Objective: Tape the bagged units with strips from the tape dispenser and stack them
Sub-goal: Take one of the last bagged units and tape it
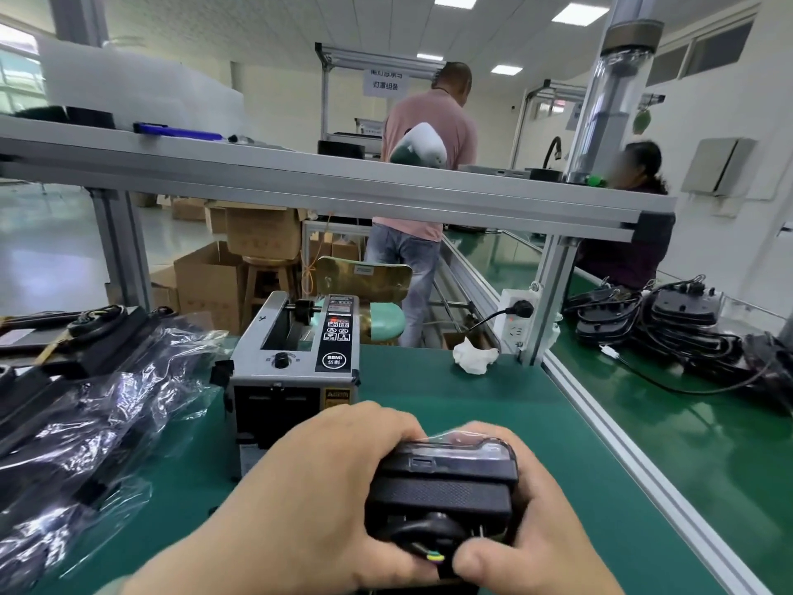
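Bagged unit (446, 483) is held between both hands, just in front of the tape dispenser (296, 358) and above the green surface (493, 401). Left hand (309, 500) and right hand (540, 547) both have fingers (382, 423) curled round it. Probably rigid with some heft. The bag film looks slick and loose, so clamp the hard sides, not the film. Black casing, textured band across the middle, cable bundled at the near end.

tape dispenser (296, 358): circle label "切割" | hanging sign (385, 84): "灯源组装" (upper line too blurred)
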Available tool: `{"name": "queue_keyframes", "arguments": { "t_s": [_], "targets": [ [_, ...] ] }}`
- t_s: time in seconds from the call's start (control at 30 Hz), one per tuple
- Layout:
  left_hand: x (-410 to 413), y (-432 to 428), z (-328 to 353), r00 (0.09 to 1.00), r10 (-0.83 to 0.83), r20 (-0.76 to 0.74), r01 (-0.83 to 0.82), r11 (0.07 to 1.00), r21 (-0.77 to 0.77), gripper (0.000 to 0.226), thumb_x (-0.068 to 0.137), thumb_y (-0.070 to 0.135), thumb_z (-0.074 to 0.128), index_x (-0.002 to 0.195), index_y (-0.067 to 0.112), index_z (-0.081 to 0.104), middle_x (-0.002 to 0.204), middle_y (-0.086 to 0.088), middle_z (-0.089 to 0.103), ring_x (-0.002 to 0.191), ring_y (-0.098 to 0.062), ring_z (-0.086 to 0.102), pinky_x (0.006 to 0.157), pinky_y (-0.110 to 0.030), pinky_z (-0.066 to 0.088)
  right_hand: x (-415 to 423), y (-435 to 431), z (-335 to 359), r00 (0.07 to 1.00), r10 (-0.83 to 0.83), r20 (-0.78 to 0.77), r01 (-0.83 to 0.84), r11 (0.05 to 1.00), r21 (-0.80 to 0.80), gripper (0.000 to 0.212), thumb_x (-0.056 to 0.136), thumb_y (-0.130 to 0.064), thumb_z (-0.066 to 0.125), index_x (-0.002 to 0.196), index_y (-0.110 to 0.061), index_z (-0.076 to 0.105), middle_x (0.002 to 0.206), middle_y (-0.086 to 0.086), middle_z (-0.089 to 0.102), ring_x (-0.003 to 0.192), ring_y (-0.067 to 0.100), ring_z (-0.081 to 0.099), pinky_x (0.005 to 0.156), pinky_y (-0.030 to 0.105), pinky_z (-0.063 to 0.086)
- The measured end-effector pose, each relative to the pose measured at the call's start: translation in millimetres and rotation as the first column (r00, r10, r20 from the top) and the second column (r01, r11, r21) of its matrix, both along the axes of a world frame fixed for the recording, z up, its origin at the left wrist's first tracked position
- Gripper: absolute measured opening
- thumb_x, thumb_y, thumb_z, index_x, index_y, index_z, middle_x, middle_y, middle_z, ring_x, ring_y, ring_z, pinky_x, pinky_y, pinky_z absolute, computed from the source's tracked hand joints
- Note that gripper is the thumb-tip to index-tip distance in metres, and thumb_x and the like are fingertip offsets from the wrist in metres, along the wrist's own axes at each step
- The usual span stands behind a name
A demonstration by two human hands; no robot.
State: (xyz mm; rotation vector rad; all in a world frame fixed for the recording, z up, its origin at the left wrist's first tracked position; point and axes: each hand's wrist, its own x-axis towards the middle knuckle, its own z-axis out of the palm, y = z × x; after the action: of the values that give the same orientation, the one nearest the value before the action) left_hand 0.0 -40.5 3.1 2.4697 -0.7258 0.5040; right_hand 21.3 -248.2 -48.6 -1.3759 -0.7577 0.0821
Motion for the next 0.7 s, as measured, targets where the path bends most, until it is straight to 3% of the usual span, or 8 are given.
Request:
{"name": "queue_keyframes", "arguments": {
  "t_s": [0.17, 0.23, 0.27, 0.33, 0.4, 0.47, 0.53, 0.7],
  "targets": [
    [1, -3, -20, 0.998, 0.023, 0.057, -0.023, 1.0, 0.002, 0.061, 0.054, 0.073, 0.059, 0.108, 0.047, 0.049, 0.094, 0.027, 0.051, 0.095, 0.008, 0.045, 0.085, -0.017, 0.036, 1, 2, -1, 1.0, 0.015, -0.002, -0.015, 0.998, 0.064, 0.067, 0.049, 0.008, 0.079, 0.11, -0.01, 0.06, 0.116, 0.021, 0.064, 0.106, 0.037, 0.063, 0.08, 0.04, 0.053],
    [14, -13, -15, 0.993, 0.119, -0.024, -0.119, 0.992, -0.028, 0.059, 0.071, 0.065, 0.056, 0.126, 0.052, 0.039, 0.131, 0.03, 0.042, 0.126, 0.005, 0.033, 0.108, -0.035, 0.024, -1, 4, 0, 0.985, -0.141, 0.095, 0.143, 0.99, -0.014, 0.069, 0.039, -0.017, 0.092, 0.102, -0.021, 0.065, 0.105, 0.013, 0.07, 0.097, 0.027, 0.069, 0.075, 0.032, 0.055],
    [18, -13, -14, 0.968, 0.173, -0.179, -0.203, 0.965, -0.167, 0.059, 0.083, 0.055, 0.054, 0.137, 0.049, 0.033, 0.147, 0.022, 0.032, 0.135, -0.001, 0.026, 0.113, -0.038, 0.018, -2, 5, 1, 0.962, -0.229, 0.149, 0.239, 0.969, -0.055, 0.071, 0.035, -0.031, 0.094, 0.1, -0.028, 0.066, 0.103, 0.006, 0.072, 0.093, 0.02, 0.07, 0.073, 0.026, 0.055],
    [17, 0, -21, 0.917, 0.136, -0.376, -0.321, 0.81, -0.491, 0.057, 0.086, 0.045, 0.06, 0.139, 0.042, 0.04, 0.149, 0.015, 0.038, 0.127, -0.001, 0.04, 0.106, -0.032, 0.03, -2, 6, 2, 0.912, -0.349, 0.217, 0.366, 0.93, -0.044, 0.07, 0.034, -0.037, 0.091, 0.099, -0.035, 0.065, 0.102, -0.004, 0.072, 0.09, 0.014, 0.07, 0.071, 0.02, 0.055],
    [3, 20, -34, 0.927, 0.153, -0.342, -0.351, 0.674, -0.65, 0.046, 0.076, 0.051, 0.071, 0.12, 0.047, 0.058, 0.121, 0.019, 0.064, 0.106, 0.003, 0.061, 0.088, -0.026, 0.044, -1, 9, 0, 0.867, -0.399, 0.297, 0.419, 0.908, -0.004, 0.063, 0.043, -0.03, 0.087, 0.101, -0.037, 0.063, 0.104, -0.008, 0.069, 0.091, 0.011, 0.068, 0.074, 0.018, 0.053],
    [-1, 40, -51, 0.853, 0.096, -0.513, -0.506, 0.39, -0.769, 0.022, 0.086, 0.033, 0.067, 0.108, 0.03, 0.067, 0.09, 0.008, 0.075, 0.079, -0.009, 0.07, 0.07, -0.027, 0.049, 1, 9, -5, 0.845, -0.397, 0.358, 0.428, 0.904, -0.008, 0.062, 0.048, -0.023, 0.086, 0.104, -0.036, 0.061, 0.106, -0.01, 0.066, 0.096, 0.011, 0.066, 0.08, 0.018, 0.051],
    [10, 50, -63, 0.743, 0.01, -0.67, -0.66, 0.184, -0.729, 0.012, 0.092, 0.02, 0.06, 0.099, 0.018, 0.068, 0.072, 0.0, 0.073, 0.063, -0.013, 0.064, 0.056, -0.024, 0.048, 2, 9, -7, 0.848, -0.376, 0.374, 0.429, 0.901, -0.068, 0.062, 0.052, -0.02, 0.085, 0.106, -0.036, 0.059, 0.108, -0.012, 0.064, 0.101, 0.009, 0.063, 0.084, 0.016, 0.049],
    [27, 57, -65, 0.651, -0.15, -0.744, -0.751, 0.01, -0.66, 0.004, 0.086, 0.016, 0.067, 0.087, 0.012, 0.066, 0.053, 0.002, 0.064, 0.039, -0.003, 0.055, 0.038, -0.013, 0.043, 3, 7, -10, 0.866, -0.372, 0.335, 0.428, 0.897, -0.11, 0.058, 0.054, -0.014, 0.084, 0.102, -0.034, 0.06, 0.102, -0.013, 0.065, 0.09, 0.008, 0.064, 0.078, 0.014, 0.049]
  ]
}}
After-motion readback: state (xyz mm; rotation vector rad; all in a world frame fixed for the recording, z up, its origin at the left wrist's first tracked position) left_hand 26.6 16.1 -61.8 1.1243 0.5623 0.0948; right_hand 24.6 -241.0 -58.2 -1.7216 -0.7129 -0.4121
